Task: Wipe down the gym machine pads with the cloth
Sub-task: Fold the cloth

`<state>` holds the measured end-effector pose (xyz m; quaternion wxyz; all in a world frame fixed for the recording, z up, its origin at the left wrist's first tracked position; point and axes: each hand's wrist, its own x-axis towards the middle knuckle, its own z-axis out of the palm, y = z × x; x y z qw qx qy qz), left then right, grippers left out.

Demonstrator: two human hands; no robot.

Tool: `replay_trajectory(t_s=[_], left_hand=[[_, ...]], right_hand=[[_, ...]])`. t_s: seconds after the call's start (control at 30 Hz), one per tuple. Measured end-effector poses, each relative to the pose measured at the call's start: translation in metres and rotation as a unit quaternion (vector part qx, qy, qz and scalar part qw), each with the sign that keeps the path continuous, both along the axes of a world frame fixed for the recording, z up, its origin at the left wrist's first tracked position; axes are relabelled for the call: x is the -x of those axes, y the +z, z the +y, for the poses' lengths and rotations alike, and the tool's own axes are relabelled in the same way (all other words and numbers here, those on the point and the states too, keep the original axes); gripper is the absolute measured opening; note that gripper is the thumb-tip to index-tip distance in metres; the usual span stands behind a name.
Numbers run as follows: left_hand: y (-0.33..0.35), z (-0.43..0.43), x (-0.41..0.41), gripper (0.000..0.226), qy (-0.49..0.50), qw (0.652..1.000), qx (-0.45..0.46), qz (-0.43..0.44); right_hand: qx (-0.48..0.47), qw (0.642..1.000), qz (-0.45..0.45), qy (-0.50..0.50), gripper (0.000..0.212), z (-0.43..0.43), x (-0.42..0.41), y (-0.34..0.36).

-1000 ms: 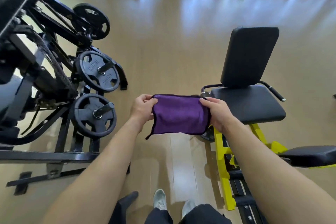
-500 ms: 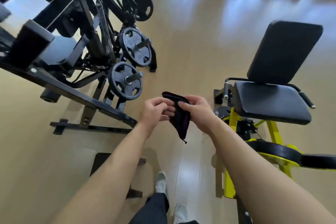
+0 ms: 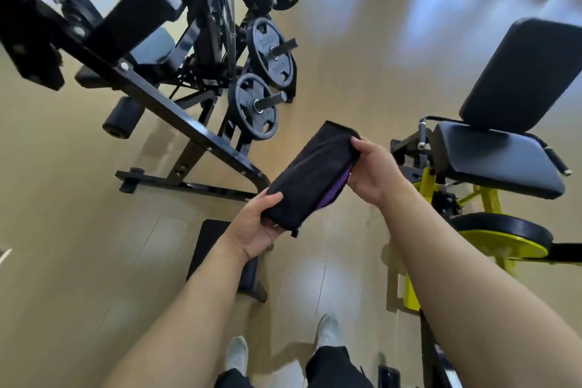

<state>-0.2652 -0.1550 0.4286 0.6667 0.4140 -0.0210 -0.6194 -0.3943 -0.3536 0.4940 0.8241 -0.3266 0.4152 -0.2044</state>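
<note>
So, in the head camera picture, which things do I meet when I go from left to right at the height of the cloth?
black machine frame → left hand → cloth → right hand → black seat pad

Both bare forearms reach up from the bottom of the frame toward its centre. The left hand (image 3: 252, 227) cups the cloth (image 3: 310, 176) from below; the right hand (image 3: 371, 170) pinches its upper end.
</note>
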Motion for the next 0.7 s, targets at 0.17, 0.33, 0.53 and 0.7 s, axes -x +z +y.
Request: replay_trajectory(t_s=[0.17, 0.33, 0.53, 0.7], left_hand=[[-0.047, 0.057, -0.044, 0.047, 0.036, 0.995, -0.070, 0.054], [-0.090, 0.086, -0.070, 0.077, 0.035, 0.985, -0.118, 0.124], [-0.173, 0.117, -0.082, 0.042, -0.007, 0.966, -0.257, -0.034], [-0.215, 0.138, -0.087, 0.034, -0.027, 0.976, -0.213, -0.014]], right_hand=[[0.139, 0.987, 0.080, -0.023, 0.026, 0.066, -0.042, -0.045], [0.471, 0.783, 0.246, 0.322, 0.029, 0.168, -0.078, -0.109], [0.435, 0.814, 0.301, 0.239, 0.025, 0.219, -0.071, -0.203], [0.060, 0.915, 0.243, 0.316, 0.031, 0.221, -0.077, -0.271]])
